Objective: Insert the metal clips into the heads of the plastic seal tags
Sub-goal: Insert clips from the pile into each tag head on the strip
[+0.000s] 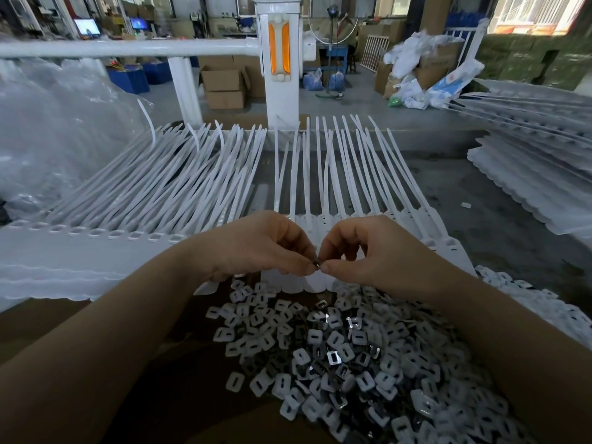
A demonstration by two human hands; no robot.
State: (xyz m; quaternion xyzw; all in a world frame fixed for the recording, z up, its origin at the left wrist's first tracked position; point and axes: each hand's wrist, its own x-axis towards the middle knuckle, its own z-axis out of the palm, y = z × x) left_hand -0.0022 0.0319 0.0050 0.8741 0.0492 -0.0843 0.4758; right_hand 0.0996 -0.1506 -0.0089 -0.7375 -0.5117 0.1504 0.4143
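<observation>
Both hands met at centre frame above the near ends of a strip of white plastic seal tags (pixel 339 200). The left hand (pixel 256 245) and right hand (pixel 368 251) each had fingers curled, and together pinched one small dark metal clip (pixel 317 263) between thumb and fingertips. The clip was held just above the flat, scallop-edged tag heads; whether it touched them could not be told.

The tags were smooth, matt white, with long narrow tails fanning away toward a white post (pixel 282 59). A second joined strip (pixel 134 200) lay to the left, its heads showing rectangular slots. Further stacked strips (pixel 528 174) lay well apart to the right.

Below the hands, a loose heap of slotted square pieces (pixel 336 347), white plastic mixed with shiny metal, filled a brown cardboard tray (pixel 48 318). Bare grey bench surface (pixel 464 200) lay between the central strip and the right-hand stack.
</observation>
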